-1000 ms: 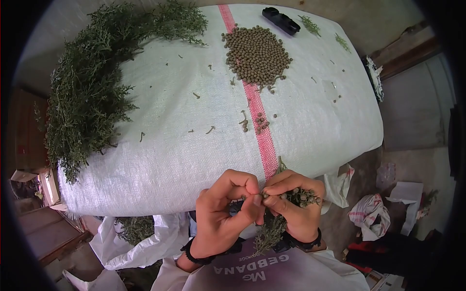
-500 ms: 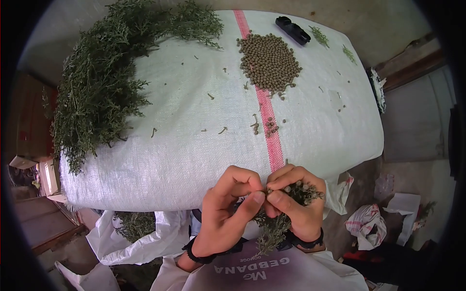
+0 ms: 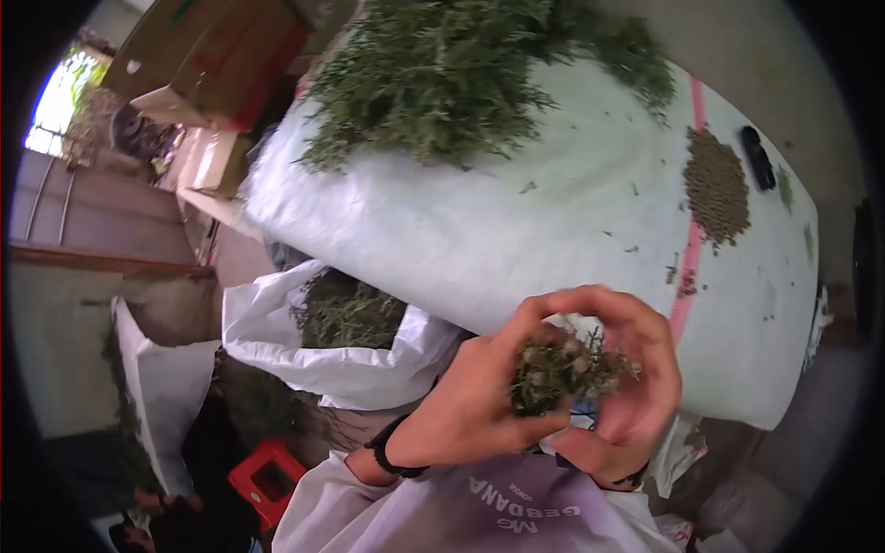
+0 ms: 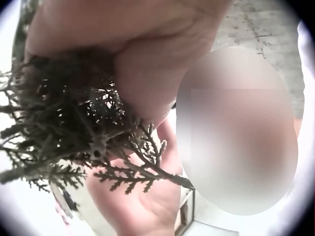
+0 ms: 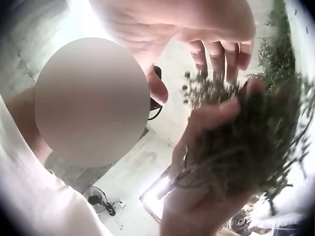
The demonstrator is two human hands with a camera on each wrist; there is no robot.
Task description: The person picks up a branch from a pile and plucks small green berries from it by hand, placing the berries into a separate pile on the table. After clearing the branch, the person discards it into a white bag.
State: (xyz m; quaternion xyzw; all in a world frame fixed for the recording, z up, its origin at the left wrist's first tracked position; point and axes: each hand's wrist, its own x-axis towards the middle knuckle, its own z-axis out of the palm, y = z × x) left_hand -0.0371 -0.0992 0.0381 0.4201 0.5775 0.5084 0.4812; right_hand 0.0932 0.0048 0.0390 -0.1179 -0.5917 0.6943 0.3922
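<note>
My left hand (image 3: 466,401) grips a bunch of green juniper-like sprigs (image 3: 558,369) with small round cones, held low in front of my chest. Its thumb and fingers wrap the bunch, and twigs stick out past them in the left wrist view. Around the far side of the bunch curves my right hand (image 3: 650,387), fingers loosely bent. The right wrist view shows those fingers (image 5: 216,56) apart from one another, with nothing gripped and the tips close to the twigs. On the white woven sack (image 3: 442,240) lies a pile of small brown round cones (image 3: 717,189).
A large heap of green branches (image 3: 433,83) covers the sack's far left part. Beside the pile lies a black object (image 3: 758,158). Below the sack's near edge stands an open white bag (image 3: 267,318) with greenery (image 3: 350,313) inside. A red stool (image 3: 267,479) is at lower left.
The head view has swung left, bringing the open bag and boxes further in. The bunch has passed from my right hand to my left, and my right fingers have opened.
</note>
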